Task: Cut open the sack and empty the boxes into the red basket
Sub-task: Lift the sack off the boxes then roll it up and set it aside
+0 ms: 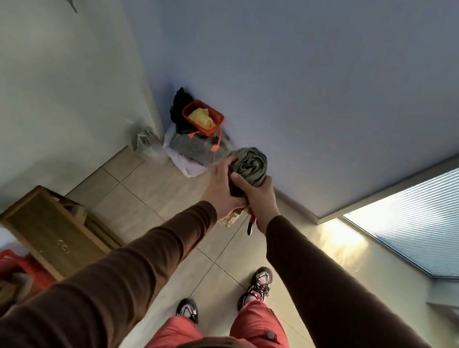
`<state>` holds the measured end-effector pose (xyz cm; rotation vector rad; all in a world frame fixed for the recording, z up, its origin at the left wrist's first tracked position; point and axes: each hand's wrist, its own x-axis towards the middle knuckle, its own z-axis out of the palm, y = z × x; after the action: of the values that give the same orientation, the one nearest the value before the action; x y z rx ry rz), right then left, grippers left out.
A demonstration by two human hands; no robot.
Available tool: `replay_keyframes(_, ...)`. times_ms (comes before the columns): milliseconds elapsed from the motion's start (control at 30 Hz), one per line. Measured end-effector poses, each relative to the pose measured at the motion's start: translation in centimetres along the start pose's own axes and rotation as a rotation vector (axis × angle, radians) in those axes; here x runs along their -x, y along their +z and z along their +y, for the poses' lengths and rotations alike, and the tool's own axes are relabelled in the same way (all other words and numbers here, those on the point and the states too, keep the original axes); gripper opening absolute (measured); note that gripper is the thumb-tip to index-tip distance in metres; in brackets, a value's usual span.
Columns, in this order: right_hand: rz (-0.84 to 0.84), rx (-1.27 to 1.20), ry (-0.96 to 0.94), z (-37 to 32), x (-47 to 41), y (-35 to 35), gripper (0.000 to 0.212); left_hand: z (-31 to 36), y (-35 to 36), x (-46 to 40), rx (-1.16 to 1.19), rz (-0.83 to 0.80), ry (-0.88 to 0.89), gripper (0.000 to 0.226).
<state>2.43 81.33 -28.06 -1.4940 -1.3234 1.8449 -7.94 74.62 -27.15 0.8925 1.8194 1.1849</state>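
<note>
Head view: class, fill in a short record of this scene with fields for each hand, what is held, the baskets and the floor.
left hand: gripping the side of a rolled olive-green bundle
right hand: gripping the bundle from below, with a red-handled tool hanging beneath it
corner basket: orange-red, holds yellow material, sits on a clear plastic bag
near basket: red, lower left, beside a wooden crate
floor: pale tiles
</note>
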Motion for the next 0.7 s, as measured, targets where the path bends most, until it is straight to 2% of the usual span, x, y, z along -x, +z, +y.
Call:
replay_keyframes(133, 0.058, -0.024, 0.08, 0.2, -4.6, -6.3, 0.075, 0.4, 5.0, -3.6, 0.171, -0.133, -0.056, 0.073)
replay_keyframes(200, 0.078, -0.107, 0.125, 0.3, -6.7, -9.2, 0.068, 0.4, 7.4, -5.9, 0.347, -0.077, -0.141, 0.06)
replay_keyframes(267, 0.074, -0.156, 0.154, 0.7, -8.6, -11.7, 0.057, -0.1, 9.6, -8.7, 0.473, 0.061, -0.302, 0.05)
replay_keyframes(367, 0.048, -0.211, 0.193, 1.4, -10.9, -14.4, 0.051, -2.4, 12.5, -12.3, 0.358, 0.153, -0.491, 0.036)
replay_keyframes(400, 0.042, -0.228, 0.215, 1.8, -11.7, -15.0, 0.054, -3.5, 13.3, -13.1, 0.286, 0.155, -0.546, 0.041)
replay_keyframes(467, 0.035, -0.273, 0.264, 2.6, -13.3, -16.1, 0.059, -5.4, 14.6, -14.4, 0.264, 0.105, -0.662, 0.069)
replay_keyframes(533, 0.013, -0.323, 0.302, 3.8, -15.0, -17.0, 0.057, -6.9, 15.7, -15.4, 0.439, -0.027, -0.805, 0.096)
replay_keyframes(567, 0.0, -0.339, 0.325, 4.6, -16.0, -17.3, 0.056, -7.8, 16.3, -16.1, 0.521, -0.107, -0.855, 0.102)
replay_keyframes(633, -0.012, -0.365, 0.389, 6.7, -18.3, -17.6, 0.054, -10.3, 17.6, -17.4, 0.629, -0.214, -0.885, 0.106)
replay_keyframes(700, -0.007, -0.36, 0.449, 9.2, -20.7, -17.4, 0.054, -12.9, 18.7, -18.9, 0.779, -0.208, -0.887, 0.096)
